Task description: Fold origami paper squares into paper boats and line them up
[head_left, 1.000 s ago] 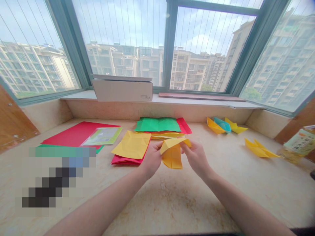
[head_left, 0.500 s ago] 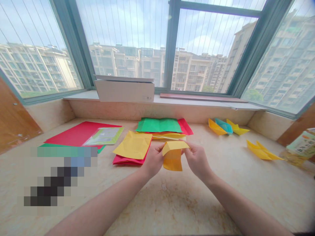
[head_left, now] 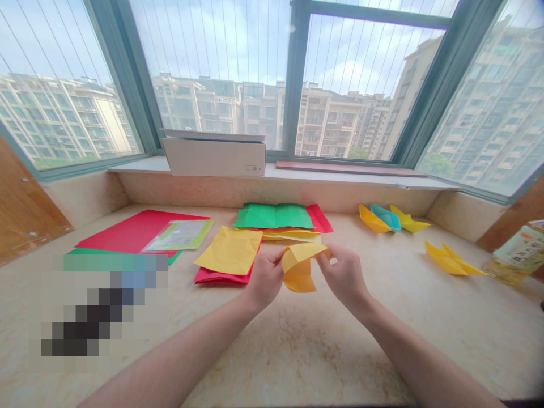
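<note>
Folded yellow paper (head_left: 299,275) held up, pinched by narrowly closed fingers of the left hand (head_left: 266,279) and right hand (head_left: 345,279), a yellow sheet (head_left: 228,250) lying nearby.

Between the left hand (head_left: 266,279) and the right hand (head_left: 345,277) is a folded sheet of paper (head_left: 300,272). Just left of this grip lies a paper pile (head_left: 229,255), with more sheets (head_left: 127,232) farther left. Another pile (head_left: 274,216) lies behind the grip. To the right stand three paper boats (head_left: 385,218), with another boat (head_left: 453,259) nearer and what seems a packet (head_left: 521,249) beyond it. Farther behind, a box (head_left: 215,156) sits on the windowsill (head_left: 340,174).
</note>
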The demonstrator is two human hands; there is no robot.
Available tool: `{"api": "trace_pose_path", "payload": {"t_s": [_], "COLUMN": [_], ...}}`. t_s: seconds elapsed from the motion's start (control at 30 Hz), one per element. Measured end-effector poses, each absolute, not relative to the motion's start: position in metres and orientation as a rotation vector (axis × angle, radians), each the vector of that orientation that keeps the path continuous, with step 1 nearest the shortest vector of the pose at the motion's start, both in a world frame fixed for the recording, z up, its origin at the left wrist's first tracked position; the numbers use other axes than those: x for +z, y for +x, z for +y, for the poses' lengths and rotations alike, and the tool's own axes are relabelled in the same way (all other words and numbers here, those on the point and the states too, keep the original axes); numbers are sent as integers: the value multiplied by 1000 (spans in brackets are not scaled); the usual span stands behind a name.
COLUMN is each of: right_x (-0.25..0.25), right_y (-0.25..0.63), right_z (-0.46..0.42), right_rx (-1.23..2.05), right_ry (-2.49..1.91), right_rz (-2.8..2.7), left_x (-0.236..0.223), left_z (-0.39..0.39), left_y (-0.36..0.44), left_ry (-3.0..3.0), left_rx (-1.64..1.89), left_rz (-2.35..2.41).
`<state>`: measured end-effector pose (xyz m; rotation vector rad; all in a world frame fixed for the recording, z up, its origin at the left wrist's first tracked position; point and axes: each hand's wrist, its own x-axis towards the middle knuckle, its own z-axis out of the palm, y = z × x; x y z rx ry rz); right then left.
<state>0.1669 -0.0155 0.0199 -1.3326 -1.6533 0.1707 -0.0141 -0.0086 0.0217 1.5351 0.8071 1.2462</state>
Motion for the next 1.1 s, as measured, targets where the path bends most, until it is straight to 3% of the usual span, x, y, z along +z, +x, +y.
{"api": "trace_pose_path", "payload": {"t_s": [0.43, 0.77, 0.93, 1.1], "right_x": [10, 6, 5, 5], "right_y": [164, 168, 165, 165], "right_z": [-6, -11, -12, -12], "right_rx": [701, 319, 249, 228], "right_ry": [-952, -945, -954, -930], "right_rz": [-1485, -1693, -1729, -1719], "left_x": [20, 24, 27, 21], "left_z": [-3, -3, -2, 1], "left_y": [-13, -16, -18, -17], "left_ry": [1343, 1538, 1582, 1527], "left_rx": [1231, 1419, 1432, 1416], "left_rz": [681, 963, 1191, 1120]}}
